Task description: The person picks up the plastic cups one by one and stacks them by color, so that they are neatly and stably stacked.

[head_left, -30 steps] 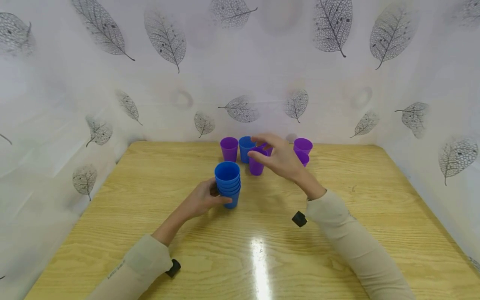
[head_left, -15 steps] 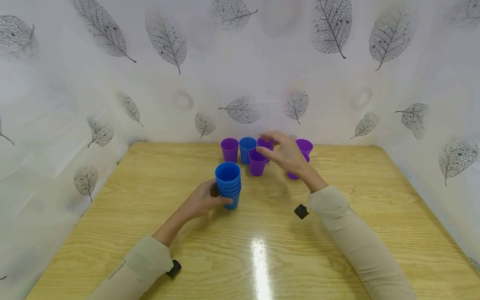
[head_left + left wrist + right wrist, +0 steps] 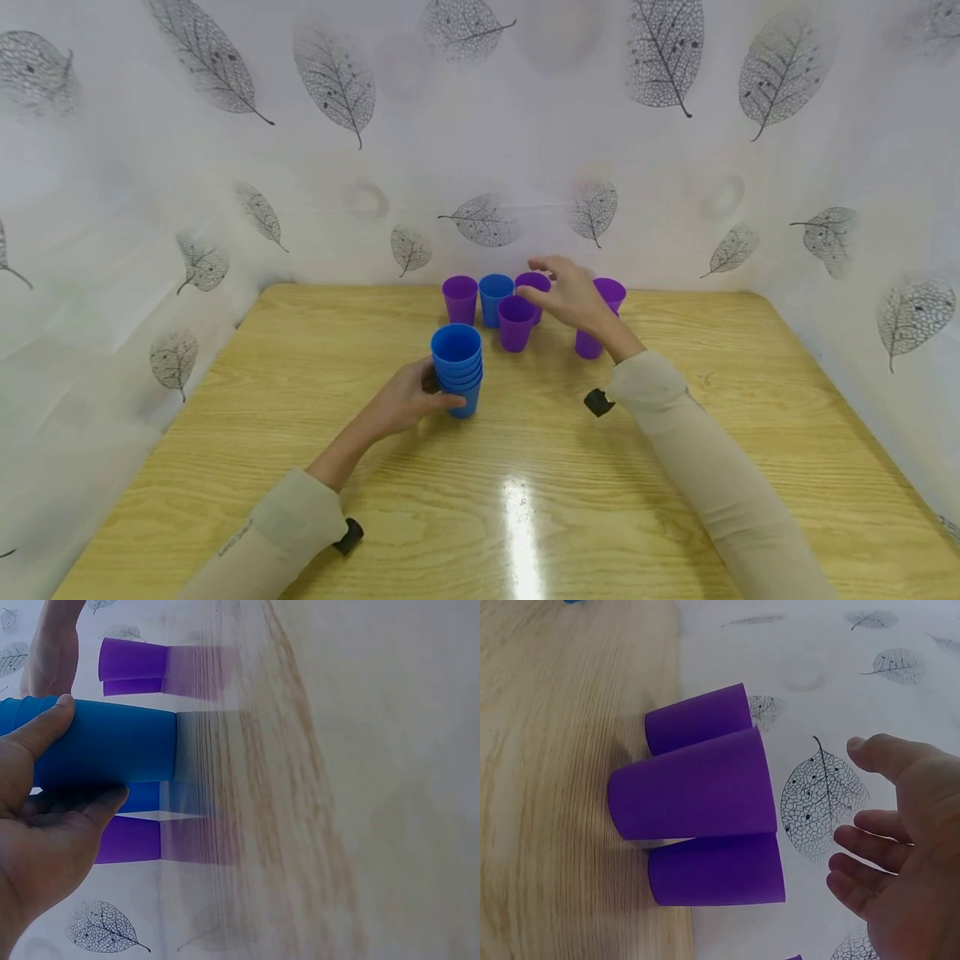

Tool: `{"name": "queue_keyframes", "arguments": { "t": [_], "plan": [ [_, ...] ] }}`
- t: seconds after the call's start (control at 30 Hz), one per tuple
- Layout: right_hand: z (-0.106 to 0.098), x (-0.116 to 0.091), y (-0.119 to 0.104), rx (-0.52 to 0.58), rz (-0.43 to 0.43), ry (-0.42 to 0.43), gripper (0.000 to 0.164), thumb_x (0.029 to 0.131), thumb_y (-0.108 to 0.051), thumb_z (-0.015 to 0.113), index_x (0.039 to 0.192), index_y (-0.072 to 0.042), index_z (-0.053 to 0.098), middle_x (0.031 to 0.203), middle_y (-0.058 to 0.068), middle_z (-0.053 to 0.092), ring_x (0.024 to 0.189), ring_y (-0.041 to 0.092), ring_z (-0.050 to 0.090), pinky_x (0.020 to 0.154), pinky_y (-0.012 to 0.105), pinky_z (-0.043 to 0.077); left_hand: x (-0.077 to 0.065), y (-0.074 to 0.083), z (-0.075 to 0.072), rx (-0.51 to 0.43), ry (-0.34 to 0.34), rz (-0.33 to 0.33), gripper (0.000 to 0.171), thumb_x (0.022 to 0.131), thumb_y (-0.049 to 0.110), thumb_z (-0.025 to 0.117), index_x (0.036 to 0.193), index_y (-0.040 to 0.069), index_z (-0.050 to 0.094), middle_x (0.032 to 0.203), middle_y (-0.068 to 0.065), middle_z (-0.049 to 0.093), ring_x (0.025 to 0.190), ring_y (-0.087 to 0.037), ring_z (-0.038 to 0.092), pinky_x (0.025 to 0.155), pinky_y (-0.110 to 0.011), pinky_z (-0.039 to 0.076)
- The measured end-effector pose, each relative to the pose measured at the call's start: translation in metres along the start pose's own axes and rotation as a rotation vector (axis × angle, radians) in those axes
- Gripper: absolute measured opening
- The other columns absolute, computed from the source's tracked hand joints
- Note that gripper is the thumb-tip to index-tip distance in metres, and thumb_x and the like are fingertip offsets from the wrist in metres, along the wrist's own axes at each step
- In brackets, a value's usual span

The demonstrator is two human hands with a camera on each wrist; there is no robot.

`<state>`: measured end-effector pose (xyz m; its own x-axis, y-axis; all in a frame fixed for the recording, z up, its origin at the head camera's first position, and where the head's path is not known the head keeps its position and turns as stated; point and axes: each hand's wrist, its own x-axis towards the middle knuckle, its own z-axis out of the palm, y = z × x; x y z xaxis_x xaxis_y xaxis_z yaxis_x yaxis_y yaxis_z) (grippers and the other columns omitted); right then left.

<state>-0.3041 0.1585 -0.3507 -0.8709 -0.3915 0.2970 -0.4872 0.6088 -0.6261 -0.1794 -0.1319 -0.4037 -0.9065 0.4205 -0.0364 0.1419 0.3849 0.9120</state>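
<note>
My left hand (image 3: pixel 411 400) grips a stack of nested blue cups (image 3: pixel 457 360) upright on the table, thumb on the near side. In the left wrist view, the lowest blue cup (image 3: pixel 124 742) lies between thumb and fingers, its base at the tabletop. My right hand (image 3: pixel 573 298) hovers over the back row with loosely bent fingers and nothing in them. Just left of it stand a front purple cup (image 3: pixel 515 327) and another purple cup (image 3: pixel 533 283) behind. The right wrist view has the empty hand (image 3: pixel 907 832) above the rims of purple cups (image 3: pixel 697 787).
Farther left along the back stand a purple cup (image 3: pixel 460 302) and a single blue cup (image 3: pixel 495 302). Partly behind my right wrist are more purple cups (image 3: pixel 588 344). A leaf-patterned curtain (image 3: pixel 480 125) encloses the wooden table (image 3: pixel 360 517) at the back and sides.
My right hand has drawn back to the right and up from the front purple cup, uncovering it and the purple cup behind. My left hand keeps its grip on the blue stack in the same place.
</note>
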Motion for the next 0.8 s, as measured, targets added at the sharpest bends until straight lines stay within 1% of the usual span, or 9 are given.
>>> {"name": "queue_keyframes", "arguments": {
  "t": [0.1, 0.23, 0.33, 0.63, 0.8],
  "plan": [
    [0.003, 0.006, 0.003, -0.019, 0.007, -0.027, 0.063, 0.096, -0.030, 0.073, 0.144, 0.007, 0.053, 0.145, 0.024, 0.056, 0.130, 0.045, 0.053, 0.109, 0.054, 0.047, 0.000, 0.000, 0.000, 0.006, 0.004, -0.004, 0.065, 0.095, 0.014, 0.077, 0.149, -0.003, 0.044, 0.143, -0.022, 0.057, 0.133, -0.040, 0.056, 0.111, -0.054, 0.046],
    [0.007, 0.013, 0.006, -0.045, 0.021, -0.062, 0.065, 0.097, -0.029, 0.072, 0.146, 0.008, 0.050, 0.147, 0.025, 0.054, 0.137, 0.042, 0.048, 0.116, 0.052, 0.040, 0.000, 0.000, 0.000, 0.010, 0.005, -0.005, 0.065, 0.095, 0.014, 0.077, 0.149, -0.003, 0.045, 0.143, -0.021, 0.058, 0.132, -0.040, 0.056, 0.111, -0.054, 0.046],
    [0.011, 0.018, 0.008, -0.062, 0.025, -0.072, 0.065, 0.097, -0.030, 0.071, 0.146, 0.009, 0.050, 0.147, 0.026, 0.054, 0.140, 0.041, 0.046, 0.119, 0.051, 0.036, 0.000, 0.001, 0.000, 0.010, 0.008, -0.007, 0.064, 0.095, 0.014, 0.077, 0.148, -0.003, 0.046, 0.142, -0.021, 0.058, 0.132, -0.040, 0.057, 0.111, -0.053, 0.047],
    [0.026, 0.034, 0.015, -0.123, 0.004, -0.076, 0.067, 0.097, -0.032, 0.072, 0.143, 0.013, 0.051, 0.144, 0.030, 0.055, 0.137, 0.044, 0.049, 0.118, 0.051, 0.038, 0.001, 0.000, 0.000, 0.005, 0.010, -0.006, 0.063, 0.095, 0.014, 0.077, 0.148, -0.003, 0.046, 0.141, -0.021, 0.059, 0.130, -0.039, 0.058, 0.110, -0.053, 0.048],
    [0.032, 0.038, 0.015, -0.193, -0.023, -0.067, 0.069, 0.096, -0.038, 0.074, 0.140, 0.011, 0.055, 0.141, 0.027, 0.058, 0.133, 0.042, 0.053, 0.116, 0.050, 0.040, 0.000, 0.000, 0.000, 0.010, 0.008, -0.006, 0.064, 0.095, 0.015, 0.077, 0.148, -0.003, 0.046, 0.141, -0.021, 0.059, 0.129, -0.038, 0.059, 0.110, -0.053, 0.048]
  ]
}}
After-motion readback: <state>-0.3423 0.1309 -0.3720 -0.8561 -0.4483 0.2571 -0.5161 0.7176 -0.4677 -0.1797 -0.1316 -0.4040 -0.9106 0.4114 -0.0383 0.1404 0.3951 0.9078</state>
